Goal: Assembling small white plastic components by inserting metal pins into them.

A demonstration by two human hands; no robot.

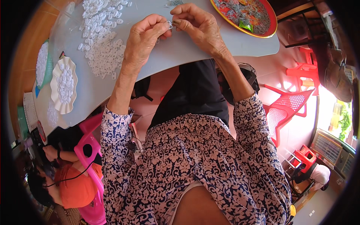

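My left hand point(147, 33) is closed in a pinch above the table, holding a small white plastic piece point(170, 25) that looks like a loop at its fingertips. Close beside it, my right hand point(197, 27) has its thumb and fingers curled together, almost meeting the piece. Whatever lies between the right fingertips is too small to make out. Loose small white plastic pieces point(102, 45), oval with holes, spread over the table to the left of my hands. On the right, a round red tray with a gold rim point(272, 17) holds many thin grey metal bits point(258, 17).
The grey table point(247, 47) curves along its near edge. A wavy white dish point(57, 75) of white pieces stands at the left, near a green basket point(48, 71). A few metal bits point(174, 3) lie at the far edge. Red chairs point(287, 107) and a person in orange point(77, 187) are nearby.
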